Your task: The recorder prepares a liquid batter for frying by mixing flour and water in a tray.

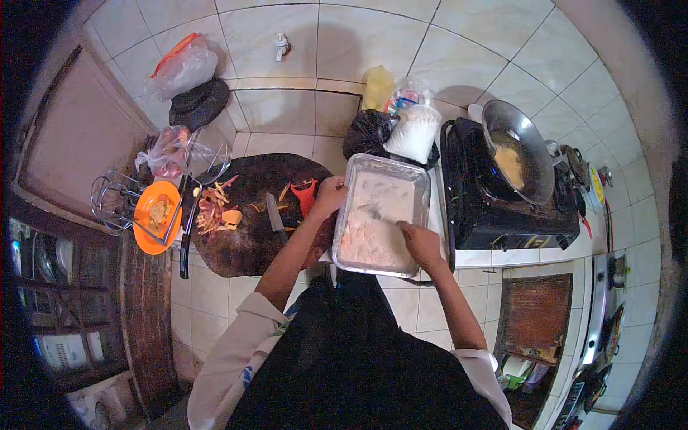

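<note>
A rectangular metal tray (pixel 424 199) in front of me holds a pale, wet mixture (pixel 384 236) that looks like batter, with lumps in it. My left hand (pixel 329 194) grips the tray's left rim. My right hand (pixel 422 244) is over the tray's right side, its fingers closed around the end of a blurred spoon-like utensil (pixel 372 209) that dips into the mixture. Left of the tray, a dark round cutting board (pixel 242 258) carries a knife (pixel 275 212), a red peeler (pixel 305 198) and a heap of vegetable peelings (pixel 215 209).
On the right, a wok (pixel 529 161) with frying food stands on a black gas stove (pixel 484 226). Behind the tray are a white-filled plastic bag (pixel 414 134) and a black bag (pixel 368 131). An orange plate (pixel 142 231) and a wire strainer (pixel 212 156) stand at the left.
</note>
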Demonstrator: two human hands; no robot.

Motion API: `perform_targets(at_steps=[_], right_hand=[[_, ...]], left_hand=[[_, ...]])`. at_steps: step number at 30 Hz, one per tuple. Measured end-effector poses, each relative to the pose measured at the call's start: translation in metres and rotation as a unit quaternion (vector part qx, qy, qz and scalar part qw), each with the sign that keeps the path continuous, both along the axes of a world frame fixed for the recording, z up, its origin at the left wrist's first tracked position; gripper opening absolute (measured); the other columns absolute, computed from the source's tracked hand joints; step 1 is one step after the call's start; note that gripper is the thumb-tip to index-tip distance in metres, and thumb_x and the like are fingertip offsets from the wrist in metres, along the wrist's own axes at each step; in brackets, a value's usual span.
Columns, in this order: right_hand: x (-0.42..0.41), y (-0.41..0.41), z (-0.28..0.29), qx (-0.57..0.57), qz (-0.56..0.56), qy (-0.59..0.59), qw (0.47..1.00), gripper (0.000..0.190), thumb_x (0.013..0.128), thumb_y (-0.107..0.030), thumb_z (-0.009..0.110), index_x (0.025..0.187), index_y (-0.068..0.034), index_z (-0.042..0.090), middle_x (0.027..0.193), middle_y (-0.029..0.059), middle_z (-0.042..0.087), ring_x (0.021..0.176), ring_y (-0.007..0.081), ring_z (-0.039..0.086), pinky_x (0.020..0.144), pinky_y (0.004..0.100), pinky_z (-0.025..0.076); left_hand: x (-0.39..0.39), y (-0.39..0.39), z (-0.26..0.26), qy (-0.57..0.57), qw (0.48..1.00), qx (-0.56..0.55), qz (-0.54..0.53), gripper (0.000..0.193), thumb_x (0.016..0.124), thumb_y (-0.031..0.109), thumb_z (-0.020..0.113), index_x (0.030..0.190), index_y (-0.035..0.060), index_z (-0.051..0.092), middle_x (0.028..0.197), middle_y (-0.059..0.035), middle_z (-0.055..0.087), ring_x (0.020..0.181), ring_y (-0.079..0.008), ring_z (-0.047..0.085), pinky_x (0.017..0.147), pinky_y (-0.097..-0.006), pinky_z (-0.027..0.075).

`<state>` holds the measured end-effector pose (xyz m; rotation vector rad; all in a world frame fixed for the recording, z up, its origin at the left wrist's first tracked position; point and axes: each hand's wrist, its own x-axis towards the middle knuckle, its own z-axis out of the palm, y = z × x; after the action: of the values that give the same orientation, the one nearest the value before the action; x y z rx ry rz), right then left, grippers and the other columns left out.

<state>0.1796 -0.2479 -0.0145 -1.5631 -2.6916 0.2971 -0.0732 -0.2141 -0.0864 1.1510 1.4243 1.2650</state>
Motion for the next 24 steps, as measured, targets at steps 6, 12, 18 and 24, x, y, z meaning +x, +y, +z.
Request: perform_targets(at_steps=[6,12,18,24], right_hand=[[0.008,-0.012,0.009,-0.038,0.078,0.022,0.996,0.026,0.082,-0.018,0.043,0.102,-0.019,0.058,0.083,0.011,0.062,0.075,0.0275,0.061,0.062,0.0388,0.047],[0.02,-0.03,0.038,-0.066,0.087,0.057,0.992,0.024,0.081,-0.018,0.044,0.1,-0.018,0.059,0.08,0.0114,0.062,0.071,0.0271,0.061,0.06,0.0389,0.047],[0.034,-0.033,0.028,0.008,0.103,-0.012,0.995,0.019,0.079,-0.015,0.044,0.092,-0.017,0.058,0.069,0.0092,0.061,0.061,0.027,0.061,0.051,0.0393,0.046],[0.043,-0.02,0.035,0.028,-0.044,-0.013,0.999,0.02,0.078,-0.016,0.048,0.095,-0.016,0.058,0.072,0.0134,0.06,0.063,0.0297,0.06,0.055,0.0412,0.047]], left_hand=[[-0.004,-0.001,-0.009,0.055,0.998,-0.016,0.016,0.023,0.072,0.001,0.05,0.091,-0.0041,0.061,0.085,-0.0141,0.064,0.078,-0.0183,0.061,0.072,-0.0292,0.045],[0.0,-0.003,-0.003,0.038,0.999,-0.009,0.012,0.025,0.073,0.002,0.05,0.095,-0.004,0.06,0.086,-0.0129,0.064,0.077,-0.0181,0.06,0.072,-0.0297,0.045],[-0.005,0.004,-0.027,0.016,1.0,-0.001,0.001,0.024,0.074,0.005,0.053,0.096,-0.0034,0.06,0.087,-0.0143,0.063,0.079,-0.0188,0.061,0.073,-0.03,0.045],[-0.007,0.008,-0.04,0.052,0.998,-0.004,0.033,0.025,0.073,0.006,0.052,0.096,-0.0032,0.06,0.088,-0.0159,0.063,0.08,-0.022,0.062,0.074,-0.0304,0.046]])
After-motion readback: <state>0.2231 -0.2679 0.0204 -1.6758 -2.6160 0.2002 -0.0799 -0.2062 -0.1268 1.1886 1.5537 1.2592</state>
